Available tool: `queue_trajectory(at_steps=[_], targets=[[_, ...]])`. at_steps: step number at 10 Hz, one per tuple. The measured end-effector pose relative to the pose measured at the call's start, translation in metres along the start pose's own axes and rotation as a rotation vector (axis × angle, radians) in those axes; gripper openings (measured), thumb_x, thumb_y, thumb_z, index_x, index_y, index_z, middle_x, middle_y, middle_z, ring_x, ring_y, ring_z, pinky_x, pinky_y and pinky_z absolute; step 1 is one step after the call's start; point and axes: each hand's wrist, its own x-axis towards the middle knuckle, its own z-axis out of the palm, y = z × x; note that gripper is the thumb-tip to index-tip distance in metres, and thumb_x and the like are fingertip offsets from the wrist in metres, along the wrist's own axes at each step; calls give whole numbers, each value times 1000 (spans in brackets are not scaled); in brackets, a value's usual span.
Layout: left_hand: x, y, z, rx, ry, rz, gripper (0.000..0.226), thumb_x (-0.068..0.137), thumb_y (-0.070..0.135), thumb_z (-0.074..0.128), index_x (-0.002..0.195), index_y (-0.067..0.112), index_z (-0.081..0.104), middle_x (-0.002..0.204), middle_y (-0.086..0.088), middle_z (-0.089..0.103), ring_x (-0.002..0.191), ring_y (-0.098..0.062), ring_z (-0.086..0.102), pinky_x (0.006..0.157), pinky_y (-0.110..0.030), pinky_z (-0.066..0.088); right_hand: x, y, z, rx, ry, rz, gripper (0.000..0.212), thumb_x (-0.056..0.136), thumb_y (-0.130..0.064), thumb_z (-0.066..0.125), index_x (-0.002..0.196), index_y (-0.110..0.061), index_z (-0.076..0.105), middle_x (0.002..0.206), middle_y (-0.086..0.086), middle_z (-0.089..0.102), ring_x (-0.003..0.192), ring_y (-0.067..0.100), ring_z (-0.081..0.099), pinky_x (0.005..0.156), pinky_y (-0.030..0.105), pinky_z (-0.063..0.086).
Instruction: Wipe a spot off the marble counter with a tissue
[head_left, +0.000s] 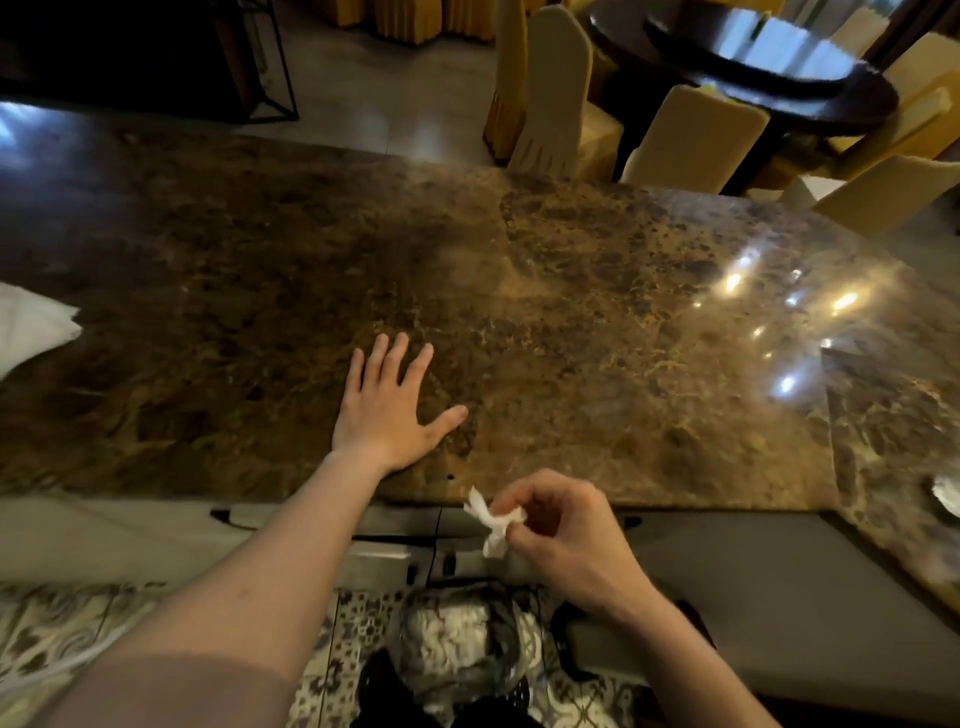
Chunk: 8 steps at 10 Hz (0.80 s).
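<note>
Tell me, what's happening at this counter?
A person is cleaning the marble counter. The left hand lies flat on the stone, fingers spread. The right hand pinches a crumpled tissue just off the near edge, not touching the surface. A small dark spot sits near that edge.

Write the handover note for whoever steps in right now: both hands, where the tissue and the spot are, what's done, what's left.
Left hand: open, flat on the marble counter, fingers spread, holding nothing.
Right hand: pinching a crumpled white tissue, held over the near counter edge, not touching the marble.
Spot: a small dark speck sits near the front edge, just right of the left wrist, just beyond the tissue.
Done: tissue in hand and bunched up.
Left: the speck is still there, so bring the tissue down onto it, rub, then check the surface.
</note>
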Motion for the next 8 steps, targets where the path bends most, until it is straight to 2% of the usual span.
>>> queue_trajectory(at_steps=[1, 2, 3, 4, 5, 6, 7, 8], targets=[[-1, 1, 0, -3, 13, 1, 95, 87, 87, 26, 161, 31, 6, 172, -5, -2, 156, -24, -13, 129, -53, -2, -27, 36, 27, -49, -115, 75, 27, 70, -9, 80, 85, -31, 72, 90, -6, 68, 65, 12, 62, 56, 24, 52], [-2, 1, 3, 1, 30, 2, 95, 87, 88, 25, 161, 31, 7, 172, -6, 0, 157, -25, -12, 129, -54, -1, -40, 71, 50, -193, -173, 162, 27, 76, -11, 81, 84, -32, 67, 84, -10, 68, 74, 8, 64, 64, 29, 58], [-1, -1, 5, 3, 39, 2, 95, 86, 89, 24, 161, 31, 7, 172, -6, 1, 157, -25, -11, 129, -54, 0, -41, 95, 64, -356, -157, 232, 23, 82, -21, 81, 92, -32, 63, 88, -9, 68, 79, 10, 66, 73, 35, 59], [-1, 0, 4, 7, 43, 3, 95, 87, 89, 24, 161, 32, 7, 172, -6, 1, 157, -25, -11, 129, -54, 0, -40, 107, 76, -486, -130, 203, 22, 87, -31, 73, 107, -32, 63, 105, -10, 68, 91, 12, 66, 77, 36, 57], [-1, -1, 4, 12, 36, 5, 95, 87, 89, 25, 161, 32, 7, 172, -6, 1, 157, -25, -11, 129, -54, 1, -40, 111, 82, -610, -178, 135, 29, 93, -43, 62, 119, -32, 60, 119, -6, 63, 104, 20, 63, 78, 36, 53], [-1, 0, 2, 11, 34, 6, 94, 88, 88, 26, 161, 32, 7, 172, -6, 1, 157, -25, -11, 129, -54, 0, -37, 96, 68, -624, -181, 119, 22, 91, -49, 62, 107, -34, 64, 109, -12, 66, 96, 15, 65, 76, 36, 56], [0, 0, 0, 25, 27, 3, 94, 88, 87, 26, 161, 31, 7, 172, -6, 1, 157, -25, -11, 129, -54, 0, -25, 69, 39, -651, -47, 1, 30, 88, -57, 55, 82, -29, 60, 78, -14, 66, 71, 6, 61, 62, 35, 57], [-7, 1, 1, 8, 16, -5, 94, 87, 87, 26, 161, 32, 5, 172, -5, -1, 156, -25, -13, 129, -53, -1, -6, 35, 5, -511, 143, -145, 29, 89, -52, 59, 71, -31, 52, 64, -16, 57, 57, 3, 55, 50, 25, 51]])
